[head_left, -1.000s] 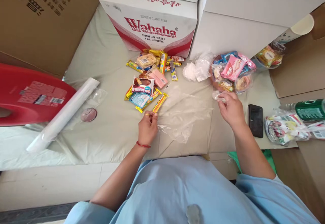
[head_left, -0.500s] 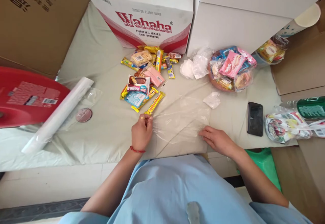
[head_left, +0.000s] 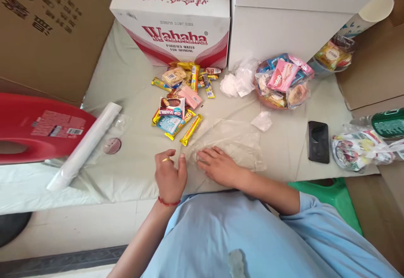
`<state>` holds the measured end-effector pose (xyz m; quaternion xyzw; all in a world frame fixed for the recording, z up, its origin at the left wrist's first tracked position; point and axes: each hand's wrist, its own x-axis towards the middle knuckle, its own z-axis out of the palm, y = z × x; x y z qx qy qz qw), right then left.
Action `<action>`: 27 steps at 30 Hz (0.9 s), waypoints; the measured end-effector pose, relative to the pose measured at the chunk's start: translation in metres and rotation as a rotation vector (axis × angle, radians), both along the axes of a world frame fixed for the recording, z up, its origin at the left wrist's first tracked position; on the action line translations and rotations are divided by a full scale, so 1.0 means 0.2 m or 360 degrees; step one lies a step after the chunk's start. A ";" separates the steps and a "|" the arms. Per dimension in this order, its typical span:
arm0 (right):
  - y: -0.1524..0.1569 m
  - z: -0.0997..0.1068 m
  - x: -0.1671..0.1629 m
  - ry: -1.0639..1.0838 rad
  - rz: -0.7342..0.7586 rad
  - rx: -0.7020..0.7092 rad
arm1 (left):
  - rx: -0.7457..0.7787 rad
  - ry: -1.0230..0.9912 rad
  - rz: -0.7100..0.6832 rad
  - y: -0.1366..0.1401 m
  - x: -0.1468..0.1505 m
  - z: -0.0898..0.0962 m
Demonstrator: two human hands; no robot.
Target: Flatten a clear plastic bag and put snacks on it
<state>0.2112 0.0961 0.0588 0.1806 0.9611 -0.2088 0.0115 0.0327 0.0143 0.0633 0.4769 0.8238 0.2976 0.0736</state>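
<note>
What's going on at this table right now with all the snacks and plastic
A person sits at a cloth-covered table, working a clear plastic bag lying flat in front of them. The right hand rests palm-down on the bag, and the left hand pinches its left edge. Just beyond lies a loose pile of wrapped snacks. A bagged bundle of snacks sits to the right, near a black phone.
</note>
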 end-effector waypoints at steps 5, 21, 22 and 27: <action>-0.05 -0.13 0.04 0.0068 -0.0062 -0.0116 | 0.0099 0.0139 -0.0815 0.16 0.13 0.11; 0.29 0.01 0.68 0.0211 -0.1528 0.0195 | -0.0409 -0.0184 -0.1325 0.25 -0.06 -0.16; 0.36 0.00 0.68 0.0054 -0.1562 0.0233 | -0.0450 -0.0195 -0.1370 0.24 -0.07 -0.16; 0.48 0.00 0.61 -0.0070 -0.1436 0.0323 | -0.0600 -0.0255 -0.1528 0.24 -0.12 -0.13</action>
